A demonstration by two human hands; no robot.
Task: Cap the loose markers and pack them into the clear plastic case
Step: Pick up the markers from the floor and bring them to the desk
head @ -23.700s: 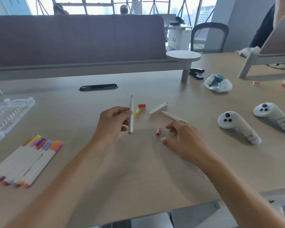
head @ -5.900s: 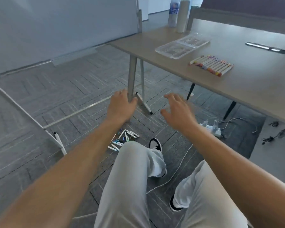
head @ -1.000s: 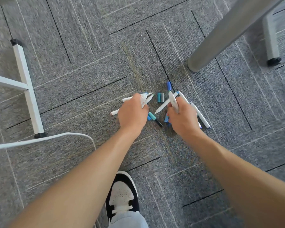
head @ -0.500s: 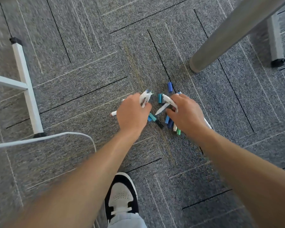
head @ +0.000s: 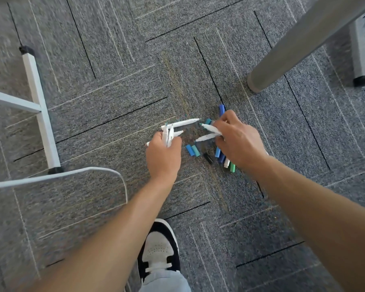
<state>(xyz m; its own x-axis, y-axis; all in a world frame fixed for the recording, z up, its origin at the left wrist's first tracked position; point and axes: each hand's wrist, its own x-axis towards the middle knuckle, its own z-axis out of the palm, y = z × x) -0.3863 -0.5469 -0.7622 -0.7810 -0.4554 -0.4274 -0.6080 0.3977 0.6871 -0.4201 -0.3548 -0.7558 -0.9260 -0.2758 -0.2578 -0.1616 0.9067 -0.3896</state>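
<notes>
White uncapped markers and loose blue, teal, green and black caps point(head: 192, 150) lie on grey carpet. My left hand point(head: 163, 155) grips a bundle of white markers point(head: 178, 126) whose tips fan up and to the right. My right hand point(head: 239, 142) holds two more white markers point(head: 209, 132), tips pointing left, and covers several blue and green marker ends point(head: 224, 160) beneath it. A dark blue cap point(head: 221, 109) pokes out above its fingers. The clear case is out of view.
A thick grey table leg point(head: 293, 51) slants down at the upper right, with a second foot point(head: 361, 76) behind it. A white metal frame point(head: 38, 106) and a white cable point(head: 72, 175) lie at the left. My shoe point(head: 158, 249) is at the bottom centre.
Both hands have lifted slightly and gathered more markers. The left bundle now fans out further. The right hand has slid right, uncovering the caps between the hands.
</notes>
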